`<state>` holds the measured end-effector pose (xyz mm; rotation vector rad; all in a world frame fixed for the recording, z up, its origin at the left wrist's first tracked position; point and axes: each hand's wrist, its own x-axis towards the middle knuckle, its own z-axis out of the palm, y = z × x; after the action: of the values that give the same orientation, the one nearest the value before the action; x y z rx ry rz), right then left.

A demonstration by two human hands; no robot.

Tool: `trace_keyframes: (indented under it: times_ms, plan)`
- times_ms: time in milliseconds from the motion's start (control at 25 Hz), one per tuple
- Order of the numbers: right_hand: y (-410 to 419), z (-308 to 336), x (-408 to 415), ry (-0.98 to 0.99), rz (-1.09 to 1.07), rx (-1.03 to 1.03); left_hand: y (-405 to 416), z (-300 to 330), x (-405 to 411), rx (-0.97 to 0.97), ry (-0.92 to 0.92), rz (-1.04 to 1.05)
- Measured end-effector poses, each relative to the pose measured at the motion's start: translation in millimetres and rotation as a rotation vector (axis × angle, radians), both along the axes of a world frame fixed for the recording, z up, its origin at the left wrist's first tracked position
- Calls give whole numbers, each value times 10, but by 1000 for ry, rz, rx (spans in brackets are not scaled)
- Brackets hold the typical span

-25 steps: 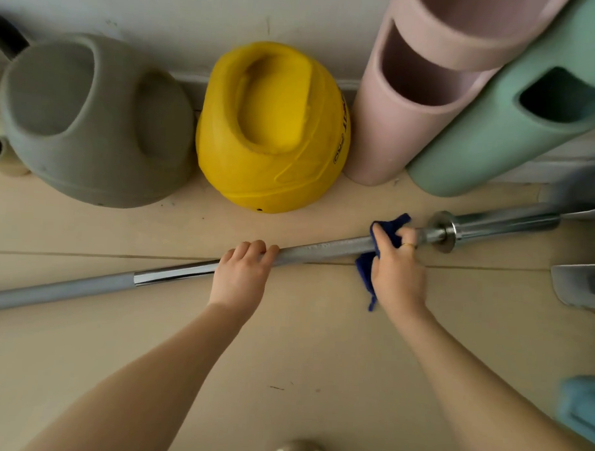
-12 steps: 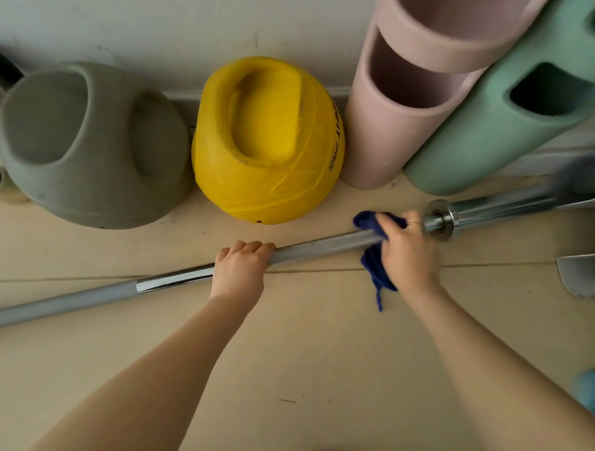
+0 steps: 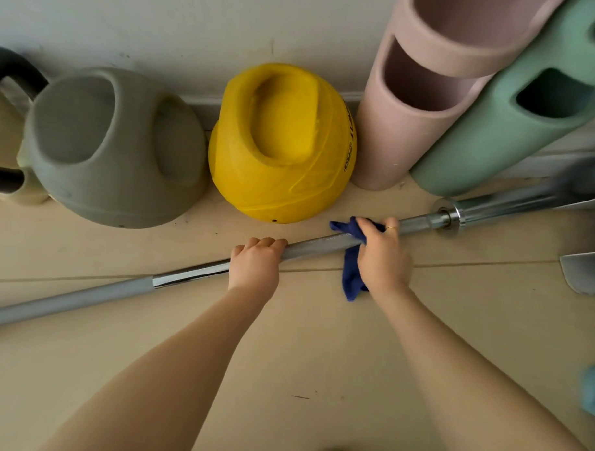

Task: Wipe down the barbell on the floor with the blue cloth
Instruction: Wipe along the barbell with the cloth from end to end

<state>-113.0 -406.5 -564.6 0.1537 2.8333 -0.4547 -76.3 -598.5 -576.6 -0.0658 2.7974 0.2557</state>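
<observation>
A long steel barbell (image 3: 190,274) lies on the beige floor, running from the lower left up to its collar and sleeve at the right. My left hand (image 3: 256,266) grips the shaft near its middle, fingers curled over the top. Just to the right, my right hand (image 3: 382,257) holds the blue cloth (image 3: 350,271) wrapped round the knurled shaft, a short way left of the collar. One end of the cloth hangs down onto the floor and another sticks out past my fingers.
Against the wall stand a grey kettlebell (image 3: 113,148), a yellow kettlebell (image 3: 282,143), a pink foam roller (image 3: 411,104) and a green foam roller (image 3: 515,118). A grey metal piece (image 3: 584,272) lies at the right edge, a light blue object (image 3: 592,391) below it.
My right hand has slid the cloth leftward along the shaft, away from the collar and closer to my left hand. My left hand keeps its grip.
</observation>
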Motion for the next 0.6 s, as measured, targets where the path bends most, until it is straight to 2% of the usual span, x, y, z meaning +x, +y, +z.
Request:
trace_keyframes:
  times_ms: [80,200,280,440,480,600]
  plan:
    - [-218,31,95,-11,-61,36,3,14,-7,12,-16,14]
    - [-638,14,453,34,203,-2,-23,73,-54,87,-60,79]
    - [-576,25,442,31,265,-52,-109,115,-48,153,-64,116]
    - [-365,44,290,-39,-108,34,-327,171,142,174,-47,159]
    - [-499,60,335,-46,-103,43,-364,177,172,171,-47,187]
    - [-1063,92,634,-46,221,23,-420,180,182,152,-75,226]
